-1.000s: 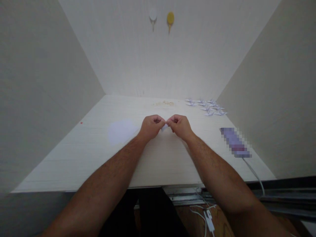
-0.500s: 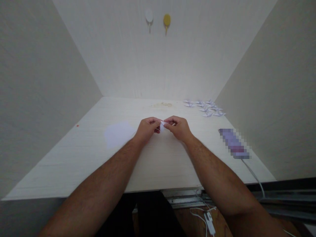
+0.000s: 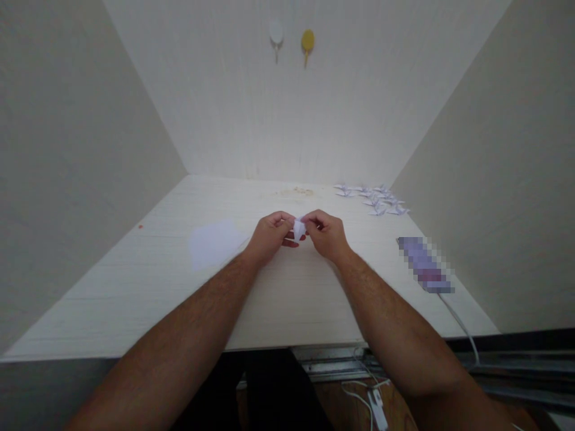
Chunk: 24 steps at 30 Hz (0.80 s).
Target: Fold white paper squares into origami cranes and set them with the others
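Between my two hands is a small folded piece of white paper, held over the middle of the table. My left hand pinches its left side with thumb and forefinger, the other fingers curled below it. On the right side, my right hand grips the paper's upper edge between thumb and fingers. White paper sheets lie flat on the table, left of my left hand. Farther back at the right stand several folded paper cranes in a cluster.
A phone-like device, blurred out, lies at the right with a white cable running over the table edge. Walls enclose the white table on three sides. A white hook and a yellow hook are on the back wall.
More of the folded paper shows between my hands now, and it appears turned more upright. My left fingers have spread a little beneath it. The view has shifted slightly.
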Tool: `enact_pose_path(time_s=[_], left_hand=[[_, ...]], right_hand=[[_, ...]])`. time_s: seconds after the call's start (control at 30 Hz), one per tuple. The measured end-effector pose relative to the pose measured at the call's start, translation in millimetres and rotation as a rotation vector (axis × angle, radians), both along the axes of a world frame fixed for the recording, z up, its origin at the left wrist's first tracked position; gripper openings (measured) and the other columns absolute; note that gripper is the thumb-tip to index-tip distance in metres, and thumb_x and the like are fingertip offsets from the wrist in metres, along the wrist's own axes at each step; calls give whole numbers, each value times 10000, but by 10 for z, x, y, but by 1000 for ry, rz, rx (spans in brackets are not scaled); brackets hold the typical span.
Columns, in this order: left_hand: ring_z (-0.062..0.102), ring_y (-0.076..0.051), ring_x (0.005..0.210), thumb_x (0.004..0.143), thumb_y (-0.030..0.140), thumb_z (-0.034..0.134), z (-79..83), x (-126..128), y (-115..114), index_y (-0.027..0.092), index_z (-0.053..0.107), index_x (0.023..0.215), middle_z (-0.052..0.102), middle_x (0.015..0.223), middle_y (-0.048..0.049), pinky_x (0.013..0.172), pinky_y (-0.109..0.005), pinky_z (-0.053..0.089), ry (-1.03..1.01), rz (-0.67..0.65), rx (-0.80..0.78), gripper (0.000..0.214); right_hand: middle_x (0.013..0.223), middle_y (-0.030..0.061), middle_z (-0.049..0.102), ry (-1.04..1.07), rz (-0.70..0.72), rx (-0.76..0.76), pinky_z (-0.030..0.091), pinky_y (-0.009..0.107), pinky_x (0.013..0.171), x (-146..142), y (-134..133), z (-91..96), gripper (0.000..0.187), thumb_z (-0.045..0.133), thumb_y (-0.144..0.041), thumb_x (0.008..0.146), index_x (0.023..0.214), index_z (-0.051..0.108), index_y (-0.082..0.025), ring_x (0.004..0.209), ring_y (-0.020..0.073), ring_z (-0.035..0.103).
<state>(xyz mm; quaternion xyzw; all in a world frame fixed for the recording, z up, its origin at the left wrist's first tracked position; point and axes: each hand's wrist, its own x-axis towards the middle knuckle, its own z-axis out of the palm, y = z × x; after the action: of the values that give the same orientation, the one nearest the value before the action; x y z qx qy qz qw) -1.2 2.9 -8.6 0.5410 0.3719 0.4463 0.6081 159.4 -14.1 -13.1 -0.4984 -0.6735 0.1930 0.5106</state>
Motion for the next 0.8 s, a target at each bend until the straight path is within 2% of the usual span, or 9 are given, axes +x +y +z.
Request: enact_pose_path(time_s=[0.2, 0.33, 0.4, 0.6, 0.67, 0.8], left_hand=[[677, -152, 653, 737, 390, 696, -34, 3, 35, 159, 588, 838, 683, 738, -31, 604, -300, 584, -56, 76, 20, 274], [645, -126, 627, 734, 357, 701, -50, 10, 44, 149, 609, 817, 664, 708, -23, 618, -299, 585, -82, 90, 18, 243], [645, -131, 639, 732, 355, 702, -46, 11, 44, 145, 612, 810, 667, 715, -31, 616, -299, 584, -77, 93, 17, 241], [649, -142, 656, 729, 332, 704, -17, 13, 36, 150, 600, 790, 672, 732, -42, 605, -306, 585, -105, 113, -28, 218], [643, -136, 644, 728, 327, 708, -11, 16, 29, 151, 597, 779, 669, 728, -39, 605, -306, 586, -113, 108, -36, 214], [662, -148, 663, 730, 322, 710, -4, 21, 16, 156, 575, 781, 686, 788, -46, 602, -313, 584, -128, 88, -61, 221]], right_hand=[[904, 35, 706, -56, 0, 52, 493, 276, 630, -23, -7, 15, 162, 606, -208, 770, 909, 690, -225, 670, 132, 615], [771, 16, 680, -63, -14, 21, 480, 268, 620, -38, -27, 33, 93, 653, -271, 754, 821, 663, -208, 622, 125, 588], [725, 7, 663, -72, -32, 11, 474, 266, 622, -37, -28, 35, 62, 631, -245, 759, 798, 653, -202, 618, 126, 584], [828, 36, 689, -130, -60, 92, 478, 273, 663, -26, 8, -9, 174, 548, -110, 740, 816, 679, -196, 706, 143, 608], [838, 42, 692, -112, -37, 96, 483, 275, 677, -28, 16, -22, 140, 569, -124, 740, 790, 678, -197, 756, 154, 618], [827, 31, 689, -51, 5, 8, 491, 291, 729, -35, 19, -23, 36, 633, -183, 736, 743, 664, -198, 782, 156, 625]])
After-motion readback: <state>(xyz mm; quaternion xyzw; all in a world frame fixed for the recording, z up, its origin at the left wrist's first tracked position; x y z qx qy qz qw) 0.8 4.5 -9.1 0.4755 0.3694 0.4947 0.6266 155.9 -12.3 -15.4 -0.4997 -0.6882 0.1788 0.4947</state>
